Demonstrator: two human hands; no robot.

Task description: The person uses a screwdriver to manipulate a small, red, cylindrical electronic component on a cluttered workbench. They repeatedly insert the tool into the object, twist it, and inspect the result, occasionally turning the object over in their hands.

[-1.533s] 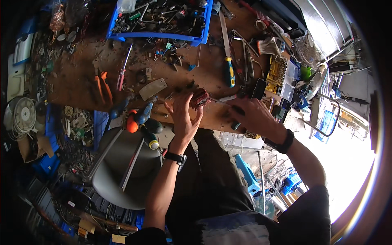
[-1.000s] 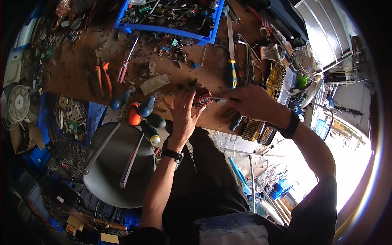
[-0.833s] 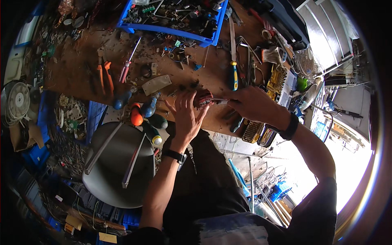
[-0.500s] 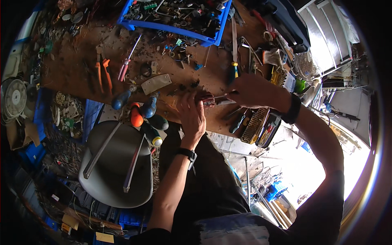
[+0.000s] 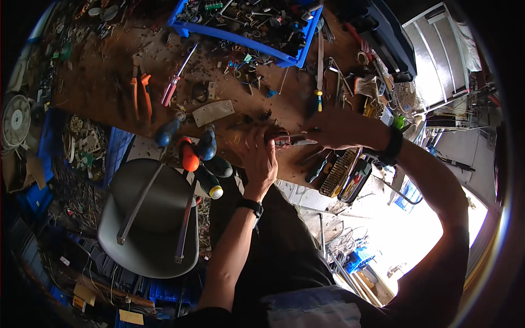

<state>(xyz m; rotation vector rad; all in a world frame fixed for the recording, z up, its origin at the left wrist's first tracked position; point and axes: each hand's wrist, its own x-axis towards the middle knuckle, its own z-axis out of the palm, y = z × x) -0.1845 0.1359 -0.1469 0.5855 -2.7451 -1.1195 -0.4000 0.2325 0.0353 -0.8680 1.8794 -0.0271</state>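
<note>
The left hand (image 5: 259,156) rests near the front edge of the wooden bench (image 5: 93,98), its fingers and thumb against the left side of a small reddish-brown wire coil (image 5: 281,141), keeping hold of it. The coil lies between the two hands, near the front of the bench. The right hand (image 5: 344,130) is closed around a slim metal tool (image 5: 301,141), which points left with its end at the coil's right side. Shadow and the fingers hide the tool's grip, so it may be a screwdriver or a chisel; I cannot tell which. A watch (image 5: 250,205) is strapped on the left wrist, and a dark band (image 5: 392,146) circles the right one.

Beyond the left hand lies a pale flat plate (image 5: 213,113). Farther left are a screwdriver with a pink handle (image 5: 171,90) and pliers with orange handles (image 5: 140,90). A blue tray (image 5: 235,39) full of small metal parts stands at the back, and a file (image 5: 320,71) lies to the right of it. Below the right hand, a case of drill bits (image 5: 339,172) sits at the bench edge. To the left of the left hand, a cluster of tools with blue, orange and dark green handles (image 5: 189,157) sits by the edge, long shafts reaching down over a grey chair (image 5: 147,262).
</note>
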